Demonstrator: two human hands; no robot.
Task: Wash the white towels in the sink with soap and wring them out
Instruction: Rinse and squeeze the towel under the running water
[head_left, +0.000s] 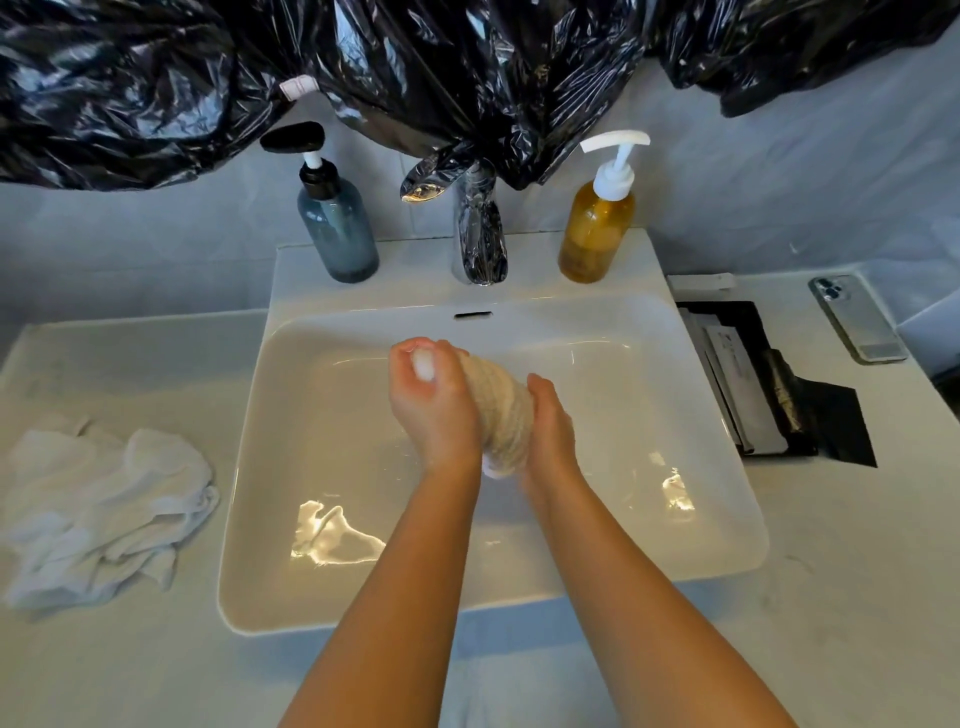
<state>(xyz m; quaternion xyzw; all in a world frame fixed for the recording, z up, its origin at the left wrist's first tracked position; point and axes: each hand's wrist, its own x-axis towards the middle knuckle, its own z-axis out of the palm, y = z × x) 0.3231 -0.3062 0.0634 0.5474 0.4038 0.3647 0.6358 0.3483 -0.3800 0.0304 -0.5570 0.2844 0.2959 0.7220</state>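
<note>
Over the middle of the white sink (675, 519) I hold a twisted white towel (501, 410) rolled into a tight rope. My left hand (431, 400) grips its far end, which pokes out white between my fingers. My right hand (550, 426) grips the near end from the right side. A heap of white towels (98, 509) lies on the counter left of the basin. A blue-grey soap bottle (337, 228) with a black pump and an amber soap bottle (597, 228) with a white pump stand on the sink's back ledge.
A chrome tap (480, 228) stands between the bottles, partly wrapped in black plastic (363, 67) that hangs across the wall above. Water lies in the basin. Right of the sink are a black tray (769, 384) of packets and a phone (857, 317).
</note>
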